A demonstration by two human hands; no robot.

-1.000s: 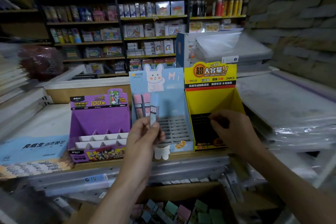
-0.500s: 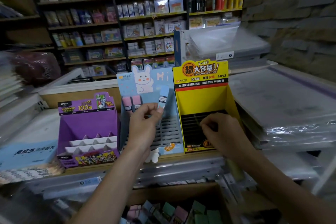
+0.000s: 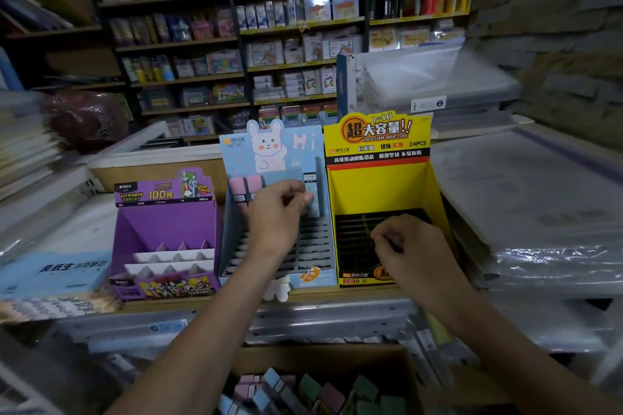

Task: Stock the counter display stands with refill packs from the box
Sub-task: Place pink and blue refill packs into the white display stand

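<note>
- Three folded-card display stands sit side by side on the wooden surface (image 3: 219, 301): purple stand (image 3: 165, 229), pale blue stand (image 3: 269, 158) with a rabbit cut-out, and yellow stand (image 3: 377, 189).
- The left hand (image 3: 276, 216) pinches a slim blue refill pack (image 3: 310, 187) upright at the blue stand's back right.
- The right hand (image 3: 416, 254) curls over the yellow stand's black slotted tray; its hold is unclear.
- The cardboard box (image 3: 337, 359) below holds pastel-capped packs.
- Stocked shelves (image 3: 293, 27) stand behind, with a rough stone wall (image 3: 556, 27) to the right.

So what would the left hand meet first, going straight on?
Probably the left hand, pinching a light blue refill pack, meets the rear wall of the pale blue bunny-printed cardboard stand; depth is unclear.
</note>
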